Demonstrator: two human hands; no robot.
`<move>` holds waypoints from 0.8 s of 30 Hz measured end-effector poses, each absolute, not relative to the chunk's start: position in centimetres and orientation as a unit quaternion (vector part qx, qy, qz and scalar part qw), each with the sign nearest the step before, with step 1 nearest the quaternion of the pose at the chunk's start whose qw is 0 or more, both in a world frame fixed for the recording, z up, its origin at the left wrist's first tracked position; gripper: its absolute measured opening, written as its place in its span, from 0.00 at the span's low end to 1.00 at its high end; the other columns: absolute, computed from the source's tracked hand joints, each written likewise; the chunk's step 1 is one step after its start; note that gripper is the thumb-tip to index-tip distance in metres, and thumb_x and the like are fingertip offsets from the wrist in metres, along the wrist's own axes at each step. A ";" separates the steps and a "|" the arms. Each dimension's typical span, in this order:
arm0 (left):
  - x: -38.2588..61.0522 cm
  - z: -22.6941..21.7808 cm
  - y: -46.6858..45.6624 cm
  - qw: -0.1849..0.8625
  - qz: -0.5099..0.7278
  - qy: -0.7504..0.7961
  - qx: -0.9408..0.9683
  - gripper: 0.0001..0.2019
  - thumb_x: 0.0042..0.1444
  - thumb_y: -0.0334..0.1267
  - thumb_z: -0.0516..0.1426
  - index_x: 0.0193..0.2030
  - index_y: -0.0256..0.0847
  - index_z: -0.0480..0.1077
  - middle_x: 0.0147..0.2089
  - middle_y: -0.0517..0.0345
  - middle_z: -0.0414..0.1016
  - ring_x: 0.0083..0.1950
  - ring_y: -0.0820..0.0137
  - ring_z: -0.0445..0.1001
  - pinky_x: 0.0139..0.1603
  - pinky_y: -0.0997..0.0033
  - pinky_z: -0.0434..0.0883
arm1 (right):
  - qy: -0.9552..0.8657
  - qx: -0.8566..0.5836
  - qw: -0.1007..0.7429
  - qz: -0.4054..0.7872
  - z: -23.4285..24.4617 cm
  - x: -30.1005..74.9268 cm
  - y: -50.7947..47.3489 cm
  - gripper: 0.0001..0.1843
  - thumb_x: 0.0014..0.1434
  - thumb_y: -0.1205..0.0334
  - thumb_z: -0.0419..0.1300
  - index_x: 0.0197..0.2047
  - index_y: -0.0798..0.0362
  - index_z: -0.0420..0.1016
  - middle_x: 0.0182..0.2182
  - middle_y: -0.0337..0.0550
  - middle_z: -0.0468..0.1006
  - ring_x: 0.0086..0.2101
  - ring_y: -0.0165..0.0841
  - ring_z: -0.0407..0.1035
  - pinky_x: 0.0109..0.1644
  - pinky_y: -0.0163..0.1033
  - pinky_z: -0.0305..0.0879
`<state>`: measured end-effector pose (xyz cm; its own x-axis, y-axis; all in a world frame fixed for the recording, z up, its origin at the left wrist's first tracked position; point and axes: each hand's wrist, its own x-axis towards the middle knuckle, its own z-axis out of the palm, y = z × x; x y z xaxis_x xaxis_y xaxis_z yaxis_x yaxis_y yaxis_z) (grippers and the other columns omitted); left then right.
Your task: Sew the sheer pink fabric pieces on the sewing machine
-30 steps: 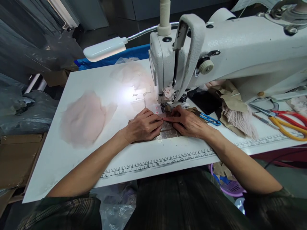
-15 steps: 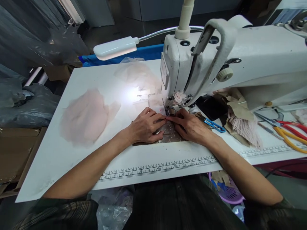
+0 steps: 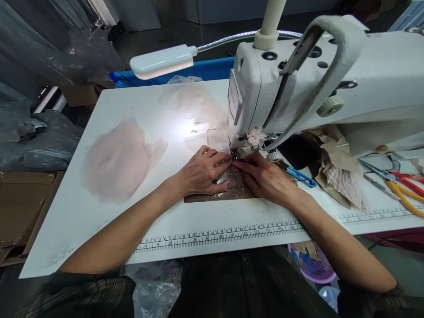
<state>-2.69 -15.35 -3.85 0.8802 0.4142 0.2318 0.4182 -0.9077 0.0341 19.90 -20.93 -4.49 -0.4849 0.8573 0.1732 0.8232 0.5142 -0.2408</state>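
Observation:
My left hand lies beside the presser foot of a white sewing machine, its bent fingertips pressing on sheer pale pink fabric. From the other side, my right hand brings its index fingertip to the same spot, fingers closed on the fabric edge, which they mostly cover. Both sets of fingertips nearly meet just in front of the foot. Beneath the hands is a shiny brown, scratched machine plate. A small pink ruffle hangs on the machine head by the needle.
A heap of pink tulle lies on the white table at left. A lamp shines from above. Blue thread snips, orange-handled scissors and fabric scraps sit at right. A printed ruler runs along the front edge.
The view has shifted slightly, so the machine appears larger and farther right. Both hands stay at the presser foot, with little visible movement over the plate.

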 end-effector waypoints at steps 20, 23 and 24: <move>-2.7 -3.6 -14.2 0.024 -0.096 -0.233 -0.967 0.27 0.62 0.55 0.51 0.57 0.35 0.68 0.53 0.44 0.71 0.44 0.61 0.69 0.47 0.58 0.62 | -0.712 -0.500 0.271 0.412 -3.7 23.1 -18.4 0.25 0.69 0.48 0.45 0.46 0.54 0.78 0.32 0.45 0.78 0.34 0.36 0.73 0.40 0.39 0.71; -2.6 -3.5 -14.0 0.024 -0.090 -0.233 -0.968 0.27 0.62 0.56 0.50 0.56 0.35 0.69 0.52 0.44 0.70 0.44 0.61 0.68 0.46 0.58 0.62 | -0.705 -0.493 0.312 0.403 -4.2 23.1 -18.3 0.28 0.69 0.43 0.45 0.44 0.55 0.77 0.34 0.46 0.79 0.36 0.36 0.73 0.42 0.40 0.70; -2.7 -3.5 -14.0 0.023 -0.088 -0.235 -0.968 0.27 0.62 0.56 0.49 0.56 0.35 0.69 0.52 0.44 0.70 0.44 0.60 0.68 0.46 0.57 0.61 | -0.714 -0.493 0.311 0.389 -4.2 23.1 -18.4 0.28 0.68 0.42 0.46 0.45 0.56 0.76 0.36 0.47 0.79 0.37 0.37 0.73 0.43 0.41 0.69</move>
